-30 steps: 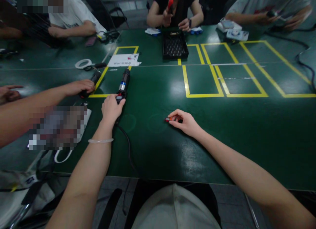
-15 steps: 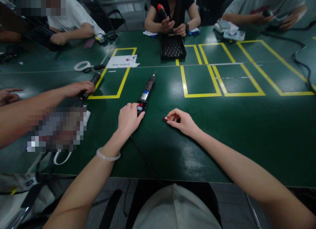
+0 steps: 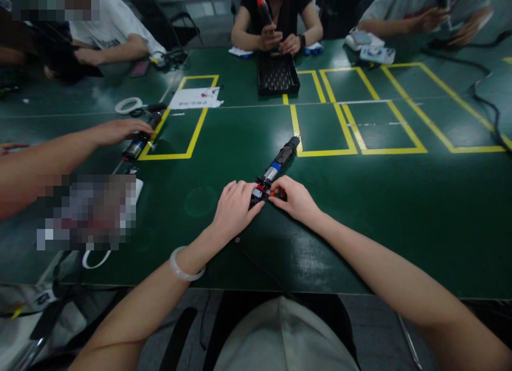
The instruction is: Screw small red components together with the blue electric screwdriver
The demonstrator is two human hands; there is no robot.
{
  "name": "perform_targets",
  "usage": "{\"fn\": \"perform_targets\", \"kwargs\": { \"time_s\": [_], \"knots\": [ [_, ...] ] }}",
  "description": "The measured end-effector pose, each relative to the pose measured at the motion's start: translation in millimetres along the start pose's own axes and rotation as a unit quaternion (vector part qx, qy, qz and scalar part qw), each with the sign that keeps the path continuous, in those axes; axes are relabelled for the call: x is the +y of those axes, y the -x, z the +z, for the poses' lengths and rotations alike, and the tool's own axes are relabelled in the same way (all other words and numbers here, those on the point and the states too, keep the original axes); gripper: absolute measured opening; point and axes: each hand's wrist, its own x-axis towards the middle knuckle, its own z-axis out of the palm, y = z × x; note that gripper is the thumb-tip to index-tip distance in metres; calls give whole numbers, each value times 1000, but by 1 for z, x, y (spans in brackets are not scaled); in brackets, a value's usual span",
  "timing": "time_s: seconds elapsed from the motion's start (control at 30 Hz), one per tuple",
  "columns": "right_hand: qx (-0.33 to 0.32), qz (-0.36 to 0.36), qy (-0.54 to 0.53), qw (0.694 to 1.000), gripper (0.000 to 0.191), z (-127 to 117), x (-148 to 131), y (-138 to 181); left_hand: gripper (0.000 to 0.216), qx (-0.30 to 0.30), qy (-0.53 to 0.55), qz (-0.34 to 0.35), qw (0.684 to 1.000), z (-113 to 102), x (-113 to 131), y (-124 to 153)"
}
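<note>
An electric screwdriver (image 3: 273, 171) with its inner parts exposed lies slantwise on the green table, its tip pointing away to the right. My left hand (image 3: 237, 205) is closed round its near end, thumb on the near side. My right hand (image 3: 294, 197) pinches a small red and orange part (image 3: 271, 192) against the side of the screwdriver, near its red and grey pieces. Whether the small part is seated or only touching cannot be made out. A dark cord (image 3: 260, 265) runs from the near end toward the table's front edge.
Yellow tape rectangles (image 3: 328, 153) mark the table. A co-worker's hand (image 3: 124, 132) rests on a similar tool (image 3: 138, 144) at left. Across the table, a person holds a red-tipped tool (image 3: 264, 10) over a black tray (image 3: 279, 85). A tape roll (image 3: 128, 105) and paper sheet (image 3: 196, 97) lie far left.
My left hand has brought the screwdriver rightward and slightly nearer, turning its tip to the right. The small red and orange part in my right hand now meets the screwdriver's side.
</note>
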Motion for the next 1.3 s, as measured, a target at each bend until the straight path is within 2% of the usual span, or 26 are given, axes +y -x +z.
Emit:
{"fn": "perform_targets", "kwargs": {
  "time_s": [0.2, 0.33, 0.5, 0.67, 0.83, 1.1, 1.3],
  "knots": [
    [3, -44, 58, 997, 11, 1, -2, 1, 35, 4, 8, -1, 1000, 0, 0, 0],
    [-20, -54, 32, 998, 8, 0, -1, 1, 37, 6, 14, -2, 1000, -1, 0, 0],
    [-6, -74, 9, 997, 7, -1, 2, 1, 40, 5, 16, -11, 1000, -2, 3, -2],
    [-2, -74, 5, 997, 9, -2, 3, 1, 48, -8, -10, -66, 998, -3, 11, -12],
    [-10, -70, -19, 997, 13, -1, 2, 1, 44, -38, -46, -111, 992, -8, 14, -22],
    [-31, -61, -16, 998, 12, -7, 1, 1, 44, -57, -83, -131, 986, -10, -7, -27],
    [-34, -57, -16, 998, 11, -11, 1, 0, 47, -44, -92, -187, 977, -9, -41, -36]
  ]
}}
